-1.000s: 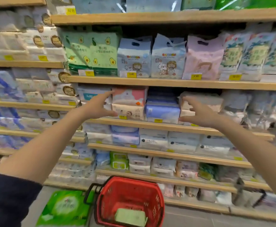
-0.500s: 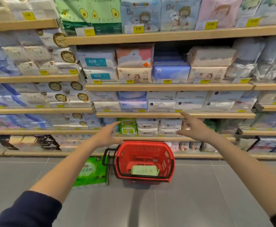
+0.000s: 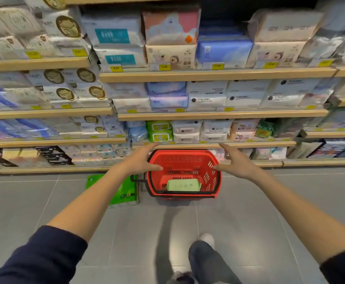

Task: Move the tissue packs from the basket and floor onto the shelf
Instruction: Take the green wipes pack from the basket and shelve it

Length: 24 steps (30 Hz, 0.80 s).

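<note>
I saw a grey tiled floor (image 3: pixel 44 212) across the lower frame. A red basket (image 3: pixel 214 181) stood on it at centre, and a green tissue pack (image 3: pixel 126 193) lay on the tiles just left of it. Wooden shelves (image 3: pixel 208 75) filled the upper frame, their boards crowded with stacked tissue packs and yellow price tags (image 3: pixel 164 67) along the edges.

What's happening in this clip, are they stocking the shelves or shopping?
Looks like stocking. A person stands in a store aisle with both hands empty and open, the left hand and right hand reaching toward a red basket on the floor. One pale green tissue pack lies inside it, and a bright green pack sits on the floor beside it. Nothing is gripped yet.
</note>
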{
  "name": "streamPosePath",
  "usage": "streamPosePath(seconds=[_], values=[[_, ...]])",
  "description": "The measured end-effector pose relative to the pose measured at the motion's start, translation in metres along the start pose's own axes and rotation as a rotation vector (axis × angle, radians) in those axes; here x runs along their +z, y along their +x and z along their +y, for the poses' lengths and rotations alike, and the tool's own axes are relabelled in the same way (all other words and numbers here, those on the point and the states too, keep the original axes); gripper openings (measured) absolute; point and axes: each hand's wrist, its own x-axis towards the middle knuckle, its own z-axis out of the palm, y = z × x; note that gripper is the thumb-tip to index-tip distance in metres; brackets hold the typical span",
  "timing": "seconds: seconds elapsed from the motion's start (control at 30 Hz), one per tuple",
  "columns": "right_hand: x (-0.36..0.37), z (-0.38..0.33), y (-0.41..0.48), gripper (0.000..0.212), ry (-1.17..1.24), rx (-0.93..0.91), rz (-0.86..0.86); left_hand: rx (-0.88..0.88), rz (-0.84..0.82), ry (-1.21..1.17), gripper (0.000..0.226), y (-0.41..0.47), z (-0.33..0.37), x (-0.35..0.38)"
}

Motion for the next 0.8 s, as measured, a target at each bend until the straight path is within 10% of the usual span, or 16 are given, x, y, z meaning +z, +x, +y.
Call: streamPosePath(seconds=[0.8], values=[[0.146, 0.181, 0.261, 0.081, -0.318, 0.072, -0.329, -0.373, -0.080, -0.142, 0.086, 0.232, -0.190, 0.174]])
